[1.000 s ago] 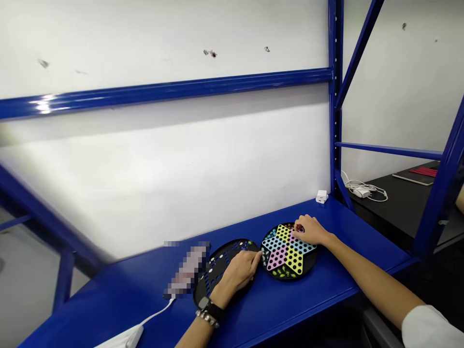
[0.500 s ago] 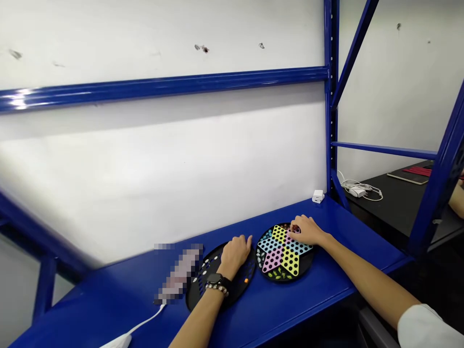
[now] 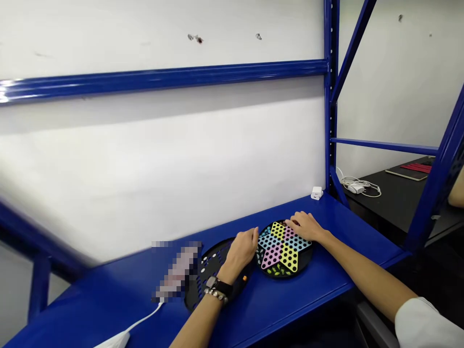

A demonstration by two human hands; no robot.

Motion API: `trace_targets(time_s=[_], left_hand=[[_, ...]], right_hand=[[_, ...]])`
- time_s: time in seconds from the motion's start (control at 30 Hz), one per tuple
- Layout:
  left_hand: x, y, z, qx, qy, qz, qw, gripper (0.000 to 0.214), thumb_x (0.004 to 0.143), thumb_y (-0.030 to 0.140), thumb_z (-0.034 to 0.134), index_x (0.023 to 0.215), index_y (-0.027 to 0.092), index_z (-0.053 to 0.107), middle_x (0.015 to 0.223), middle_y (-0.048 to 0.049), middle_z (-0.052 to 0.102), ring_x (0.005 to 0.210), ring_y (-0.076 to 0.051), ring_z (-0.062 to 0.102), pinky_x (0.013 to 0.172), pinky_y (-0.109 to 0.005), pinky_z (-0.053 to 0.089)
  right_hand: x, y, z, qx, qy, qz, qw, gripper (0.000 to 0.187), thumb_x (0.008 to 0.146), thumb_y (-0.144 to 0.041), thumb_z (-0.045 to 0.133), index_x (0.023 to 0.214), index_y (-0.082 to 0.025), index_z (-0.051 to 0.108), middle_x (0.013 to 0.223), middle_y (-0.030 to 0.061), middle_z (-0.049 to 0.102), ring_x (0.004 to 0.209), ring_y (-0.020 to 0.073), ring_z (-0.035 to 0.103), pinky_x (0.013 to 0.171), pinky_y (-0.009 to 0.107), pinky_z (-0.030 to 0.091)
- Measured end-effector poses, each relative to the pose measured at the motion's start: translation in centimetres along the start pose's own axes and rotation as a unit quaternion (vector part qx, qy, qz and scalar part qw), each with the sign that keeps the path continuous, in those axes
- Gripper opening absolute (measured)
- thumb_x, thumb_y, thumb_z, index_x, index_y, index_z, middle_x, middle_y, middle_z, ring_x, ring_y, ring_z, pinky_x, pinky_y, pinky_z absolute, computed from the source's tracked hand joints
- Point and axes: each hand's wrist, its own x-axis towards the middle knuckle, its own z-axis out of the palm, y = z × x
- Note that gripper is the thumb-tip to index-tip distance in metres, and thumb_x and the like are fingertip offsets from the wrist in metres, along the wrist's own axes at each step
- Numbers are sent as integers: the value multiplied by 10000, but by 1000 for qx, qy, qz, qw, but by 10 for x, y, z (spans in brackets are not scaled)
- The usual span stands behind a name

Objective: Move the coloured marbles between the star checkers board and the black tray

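You stood before a white painted wall crossed by a blue steel shelving frame, with a long blue steel worktop running along its foot. Off to the right, beyond the upright, lay a black side table bearing a pale tablet with red strips on it and a coil of white cable; a forearm that was not yours showed at the right edge.

On the blue worktop sat a round black Chinese checkers board, its star painted in yellow, pink and pale blue and dotted with holes. Just to its left, touching or almost touching it, lay a second round black perforated board, partly covered by your left hand and by a pixelated, blurred object with a white cable running from it. A small orange peg stood on that second board.

Your right hand, its white sleeve at the elbow, rested over the star's upper points, its fingers curled down; whether they pinched anything, you cannot tell from this view. Your left hand, wearing a black wristwatch and beaded bracelet, hung beside the star board's left rim, its fingers loosely bunched, and what they held, if anything, was hidden.
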Motion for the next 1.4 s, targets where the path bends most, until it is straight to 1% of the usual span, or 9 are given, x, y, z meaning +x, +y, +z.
trace_targets(time_s=[0.13,0.23,0.33,0.43,0.73,0.9,1.1,1.2,1.4], left_hand=[[-7,70,-8,-39,-4,99,994,510,1034,347,193,825,178,627,783,-80,695,684,-173,634,640,-295,361],[-10,113,3,-33,-18,115,993,499,1020,390,238,848,171,650,810,-92,701,706,-201,648,633,-313,386],[-13,132,17,8,-27,130,991,464,1002,407,283,900,156,661,811,-117,698,709,-227,655,642,-334,423],[-17,134,21,20,-19,130,991,370,978,408,357,1016,157,627,880,-110,694,745,-223,657,671,-329,451],[-33,117,9,-52,-20,234,971,192,947,339,472,986,226,623,973,-38,634,868,-172,613,757,-285,456],[-51,58,-17,-103,-25,130,986,233,952,309,432,1027,254,646,1042,-28,646,886,-165,614,790,-280,457],[-81,-28,-37,-113,-130,6,985,237,842,344,529,1028,277,659,1013,-19,679,913,-198,621,793,-284,449],[-88,-42,-33,-137,-157,1,978,221,829,320,490,965,259,653,928,-4,675,818,-181,609,733,-271,433],[-82,-43,-26,-177,-162,-1,971,254,854,358,432,870,206,635,819,-15,664,730,-168,579,666,-259,409]], right_hand=[[0,2,-3,8,28,25,999,597,1005,-565,191,739,-204,585,858,44,630,892,203,557,836,342,335],[1,6,-6,14,49,43,998,618,1008,-564,163,726,-204,579,830,42,636,861,199,568,800,327,334],[2,9,-8,18,70,52,996,624,1011,-551,146,722,-207,579,806,37,640,839,198,574,775,321,335],[2,8,-9,19,75,53,996,629,1009,-555,148,705,-206,575,789,35,640,822,195,576,761,316,335],[0,3,-9,8,66,60,996,621,1011,-552,148,703,-203,560,811,35,650,821,190,579,763,316,334],[0,3,-8,8,56,62,996,621,1008,-558,150,673,-195,525,796,35,637,815,186,572,777,322,341],[-1,2,-7,23,52,57,997,613,1002,-573,167,640,-192,481,774,22,616,795,187,562,796,329,345],[-1,2,-5,22,45,61,997,607,1004,-565,173,639,-192,483,773,25,615,801,194,566,804,331,348],[-2,0,-7,22,36,56,998,597,1009,-549,173,640,-189,474,767,27,620,790,189,568,793,331,342]])
